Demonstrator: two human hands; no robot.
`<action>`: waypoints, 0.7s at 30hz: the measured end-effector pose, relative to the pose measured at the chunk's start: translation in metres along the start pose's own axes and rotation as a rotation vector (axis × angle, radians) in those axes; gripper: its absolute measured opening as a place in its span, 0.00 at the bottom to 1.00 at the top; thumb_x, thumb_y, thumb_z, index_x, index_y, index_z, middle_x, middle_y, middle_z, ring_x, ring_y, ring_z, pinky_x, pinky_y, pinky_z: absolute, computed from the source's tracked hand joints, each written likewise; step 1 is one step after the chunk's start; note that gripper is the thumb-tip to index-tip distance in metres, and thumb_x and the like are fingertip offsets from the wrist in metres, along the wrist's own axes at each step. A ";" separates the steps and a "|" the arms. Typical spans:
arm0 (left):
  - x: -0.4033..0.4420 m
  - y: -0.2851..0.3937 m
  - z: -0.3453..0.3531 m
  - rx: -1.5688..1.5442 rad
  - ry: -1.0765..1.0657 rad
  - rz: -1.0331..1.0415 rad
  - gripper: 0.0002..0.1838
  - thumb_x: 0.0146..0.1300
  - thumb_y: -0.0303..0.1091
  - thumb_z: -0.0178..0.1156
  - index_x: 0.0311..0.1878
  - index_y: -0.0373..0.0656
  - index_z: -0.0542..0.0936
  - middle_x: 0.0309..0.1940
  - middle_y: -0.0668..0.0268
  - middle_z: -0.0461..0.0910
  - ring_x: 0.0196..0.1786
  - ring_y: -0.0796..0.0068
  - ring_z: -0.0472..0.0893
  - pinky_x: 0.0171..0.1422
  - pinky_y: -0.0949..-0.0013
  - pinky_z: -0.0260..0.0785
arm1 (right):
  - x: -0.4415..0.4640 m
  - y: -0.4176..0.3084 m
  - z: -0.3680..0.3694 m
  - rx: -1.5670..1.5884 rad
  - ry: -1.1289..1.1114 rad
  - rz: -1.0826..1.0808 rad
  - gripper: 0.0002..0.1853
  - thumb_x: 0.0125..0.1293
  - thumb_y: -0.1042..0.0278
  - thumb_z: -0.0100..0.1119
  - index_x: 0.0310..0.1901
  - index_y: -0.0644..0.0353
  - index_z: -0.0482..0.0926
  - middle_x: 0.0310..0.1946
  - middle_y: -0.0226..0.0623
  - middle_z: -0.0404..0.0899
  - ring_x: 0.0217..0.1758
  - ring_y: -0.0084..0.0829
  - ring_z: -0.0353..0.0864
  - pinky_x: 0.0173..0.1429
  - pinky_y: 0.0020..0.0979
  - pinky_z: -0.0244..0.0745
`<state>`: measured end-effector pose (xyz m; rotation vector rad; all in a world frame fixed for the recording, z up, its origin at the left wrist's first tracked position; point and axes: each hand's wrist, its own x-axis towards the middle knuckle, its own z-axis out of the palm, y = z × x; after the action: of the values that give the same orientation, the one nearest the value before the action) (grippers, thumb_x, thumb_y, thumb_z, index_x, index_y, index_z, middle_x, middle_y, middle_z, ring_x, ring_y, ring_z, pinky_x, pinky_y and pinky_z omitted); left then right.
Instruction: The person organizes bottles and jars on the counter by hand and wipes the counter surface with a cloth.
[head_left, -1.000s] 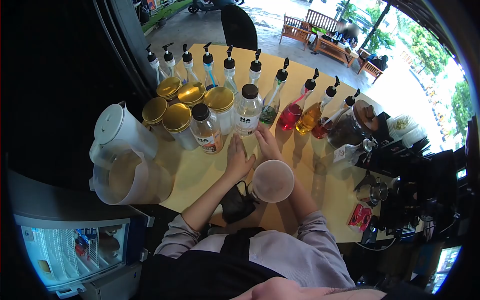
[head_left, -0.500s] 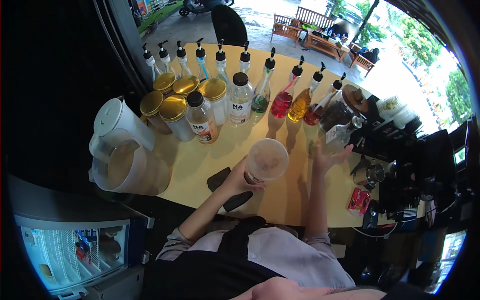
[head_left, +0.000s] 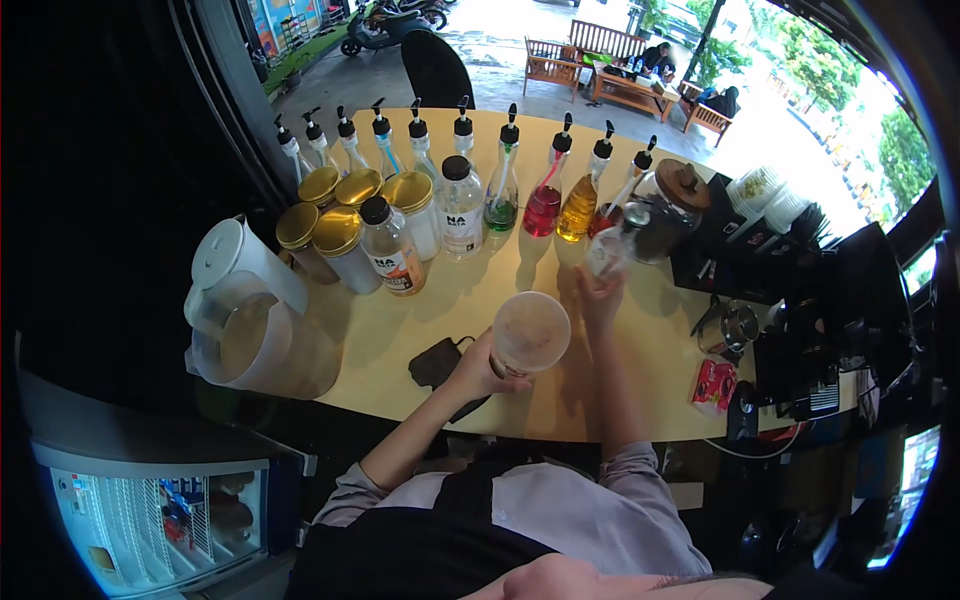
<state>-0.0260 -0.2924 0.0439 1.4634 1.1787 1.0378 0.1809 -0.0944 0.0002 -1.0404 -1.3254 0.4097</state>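
Note:
My left hand is wrapped around a clear plastic cup, whose wide round top faces me; something pale brown shows inside. A clear glass bottle with a white label and a metallic-looking top is in my right hand, slightly blurred, over the table to the right of the cup. Beyond it stands a row of pump bottles, among them a red syrup bottle and an amber syrup bottle. Beside my left wrist lies a dark cloth-like item.
Gold-lidded jars, two NATA bottles and white pitchers stand to the left. A wooden-lidded jar, metal jug and red packet are on the right. A lit fridge sits below left.
My right hand has closed on the glass bottle and brought it leftward from its spot near the wooden-lidded jar. My left hand still holds the cup. The view has shifted slightly.

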 end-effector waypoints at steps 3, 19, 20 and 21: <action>-0.006 0.000 0.004 -0.019 0.097 0.099 0.37 0.40 0.31 0.84 0.56 0.39 0.77 0.41 0.68 0.84 0.40 0.77 0.83 0.49 0.70 0.77 | -0.015 -0.007 0.021 0.073 -0.106 -0.026 0.34 0.52 0.62 0.80 0.53 0.66 0.68 0.44 0.42 0.78 0.48 0.35 0.80 0.52 0.37 0.76; -0.032 -0.007 -0.001 0.223 0.090 0.077 0.47 0.36 0.42 0.85 0.61 0.39 0.72 0.54 0.55 0.81 0.59 0.61 0.81 0.63 0.59 0.72 | -0.056 -0.068 0.117 -0.205 -0.516 -0.129 0.38 0.50 0.58 0.80 0.57 0.65 0.68 0.51 0.46 0.71 0.58 0.42 0.70 0.64 0.42 0.64; -0.032 -0.007 -0.001 0.233 0.093 0.073 0.48 0.35 0.42 0.85 0.61 0.38 0.71 0.54 0.55 0.81 0.59 0.60 0.81 0.63 0.59 0.72 | -0.057 -0.068 0.121 -0.205 -0.518 -0.131 0.38 0.50 0.58 0.80 0.57 0.65 0.68 0.51 0.46 0.71 0.58 0.42 0.70 0.64 0.42 0.64; -0.032 -0.006 -0.002 0.243 0.096 0.069 0.48 0.35 0.43 0.85 0.61 0.38 0.71 0.54 0.55 0.81 0.59 0.60 0.81 0.63 0.59 0.72 | -0.056 -0.070 0.124 -0.228 -0.567 -0.098 0.39 0.50 0.58 0.80 0.58 0.64 0.67 0.52 0.45 0.71 0.58 0.41 0.70 0.62 0.42 0.66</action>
<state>-0.0345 -0.3235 0.0363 1.6682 1.3690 1.0496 0.0317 -0.1261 0.0113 -1.0820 -1.9581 0.5103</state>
